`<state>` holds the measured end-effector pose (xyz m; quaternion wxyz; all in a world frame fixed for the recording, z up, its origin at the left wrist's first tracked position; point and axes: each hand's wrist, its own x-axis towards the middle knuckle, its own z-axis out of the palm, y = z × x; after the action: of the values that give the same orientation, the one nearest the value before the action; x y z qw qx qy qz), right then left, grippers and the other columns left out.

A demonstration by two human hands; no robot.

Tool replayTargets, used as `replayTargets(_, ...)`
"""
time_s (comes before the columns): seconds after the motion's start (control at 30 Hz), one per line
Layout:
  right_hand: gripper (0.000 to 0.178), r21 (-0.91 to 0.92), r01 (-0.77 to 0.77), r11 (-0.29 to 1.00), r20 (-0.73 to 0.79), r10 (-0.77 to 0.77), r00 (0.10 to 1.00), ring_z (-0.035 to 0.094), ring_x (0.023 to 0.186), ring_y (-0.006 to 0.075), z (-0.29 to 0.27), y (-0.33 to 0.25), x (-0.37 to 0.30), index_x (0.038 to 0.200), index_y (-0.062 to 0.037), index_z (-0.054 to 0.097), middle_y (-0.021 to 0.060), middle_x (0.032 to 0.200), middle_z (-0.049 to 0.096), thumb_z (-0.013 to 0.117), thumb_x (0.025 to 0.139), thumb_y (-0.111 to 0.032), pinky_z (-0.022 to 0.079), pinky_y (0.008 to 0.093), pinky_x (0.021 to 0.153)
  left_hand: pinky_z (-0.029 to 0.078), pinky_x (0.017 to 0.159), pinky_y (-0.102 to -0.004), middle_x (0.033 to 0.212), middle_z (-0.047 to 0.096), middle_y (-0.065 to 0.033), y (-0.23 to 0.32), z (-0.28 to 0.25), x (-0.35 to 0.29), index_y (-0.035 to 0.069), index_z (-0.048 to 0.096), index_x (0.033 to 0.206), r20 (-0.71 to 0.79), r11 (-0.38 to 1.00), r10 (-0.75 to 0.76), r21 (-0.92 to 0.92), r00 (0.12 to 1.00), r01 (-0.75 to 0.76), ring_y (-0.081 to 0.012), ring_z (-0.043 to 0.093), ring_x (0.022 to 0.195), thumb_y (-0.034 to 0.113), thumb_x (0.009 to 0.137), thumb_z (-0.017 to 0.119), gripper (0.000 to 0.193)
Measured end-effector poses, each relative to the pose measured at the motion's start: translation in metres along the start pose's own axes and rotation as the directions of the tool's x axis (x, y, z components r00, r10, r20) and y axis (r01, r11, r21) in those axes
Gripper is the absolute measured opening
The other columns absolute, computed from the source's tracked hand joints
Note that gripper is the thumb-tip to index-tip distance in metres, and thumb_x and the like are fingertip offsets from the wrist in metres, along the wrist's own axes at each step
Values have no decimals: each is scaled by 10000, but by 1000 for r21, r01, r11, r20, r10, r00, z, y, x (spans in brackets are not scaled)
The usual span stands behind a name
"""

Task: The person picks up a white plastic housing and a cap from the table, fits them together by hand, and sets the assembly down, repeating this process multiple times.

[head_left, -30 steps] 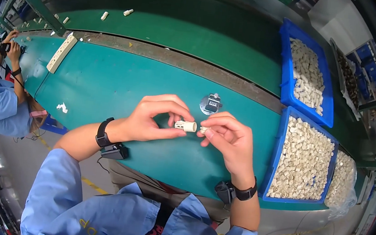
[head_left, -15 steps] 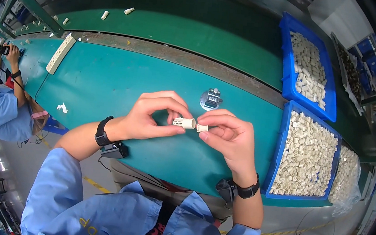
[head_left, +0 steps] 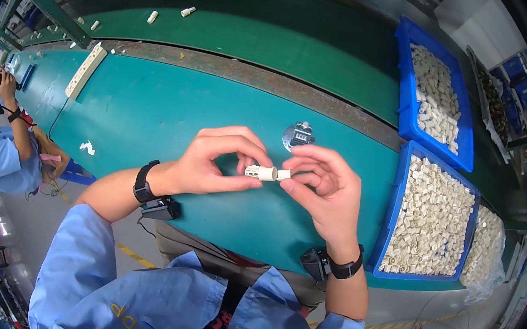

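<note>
Above the green bench, my left hand [head_left: 219, 163] is closed, pinching a cream plastic sleeve [head_left: 267, 174] between thumb and fingers. The sleeve has slots on its left half and a smooth, wider right end. My right hand [head_left: 333, 192] holds a small cream plastic insert [head_left: 284, 174] by its outer end, with thumb and index finger closed on it. The insert lies in line with the sleeve, right at its open end; whether its tip is inside I cannot tell. Just beyond my hands sits a tally counter [head_left: 301, 134] on a round metal base.
At the right, blue bins hold small cream parts [head_left: 430, 216] and longer white pieces [head_left: 435, 96]. A clear bag of parts [head_left: 485, 245] lies beside them. A power strip [head_left: 85, 73] is at the left. Scattered pieces [head_left: 153, 17] rest on the far belt. A co-worker [head_left: 5, 148] sits at far left.
My right fingers have shifted and loosened around the insert, which now lines up against the sleeve's open end. My left hand barely moved. Pieces on the far belt slid slightly right.
</note>
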<state>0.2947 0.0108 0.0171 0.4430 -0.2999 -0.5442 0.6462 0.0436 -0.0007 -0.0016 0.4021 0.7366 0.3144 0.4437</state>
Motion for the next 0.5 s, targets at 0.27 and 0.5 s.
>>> replayTargets(0.27, 469, -135, 77, 988, -10, -79, 997, 739, 1054, 212, 3, -1, -1, 1245, 50, 633, 155, 1111, 722, 794, 818, 161, 622, 307, 893, 555, 680, -271, 1064, 720, -131, 1, 0, 1, -19, 766, 1074, -4, 1000, -10, -19, 1000, 10, -155, 675, 833, 25, 815, 876, 285)
replayTargets(0.5, 401, -147, 128, 981, -3, -130, 992, 744, 1079, 206, 5, 4, -4, 1213, 29, 665, 118, 1161, 725, 789, 844, 128, 626, 323, 933, 572, 683, -269, 1059, 724, -131, 2, 0, -2, -19, 772, 1065, -2, 1000, -9, -26, 1000, 9, -158, 688, 842, 24, 815, 876, 274)
